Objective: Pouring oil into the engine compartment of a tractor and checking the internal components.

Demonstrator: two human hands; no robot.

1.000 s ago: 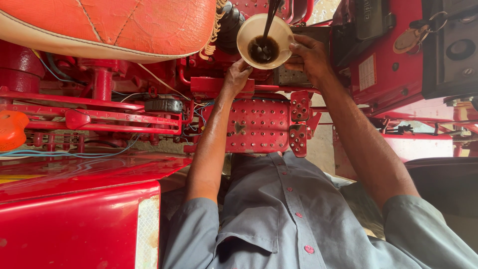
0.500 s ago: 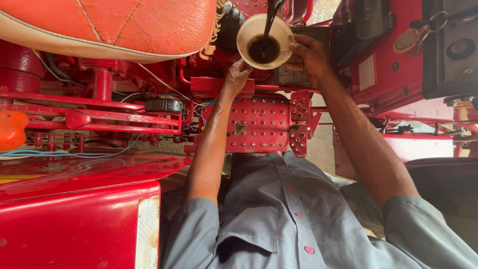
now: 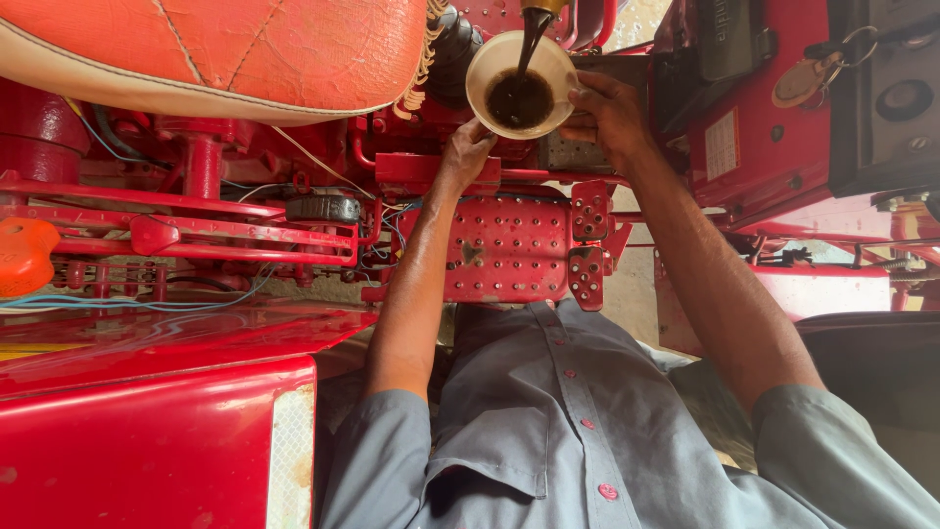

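Red tractor frame [image 3: 509, 245] behind cream funnel [image 3: 521, 83] of dark oil [image 3: 519, 100].

The pouring container [image 3: 541, 6] was cut off by the top edge, only its spout showing. The funnel [image 3: 521, 83] hid its own outlet and the left hand's [image 3: 466, 150] fingertips. The seat [image 3: 215, 49] ran past the top edge.
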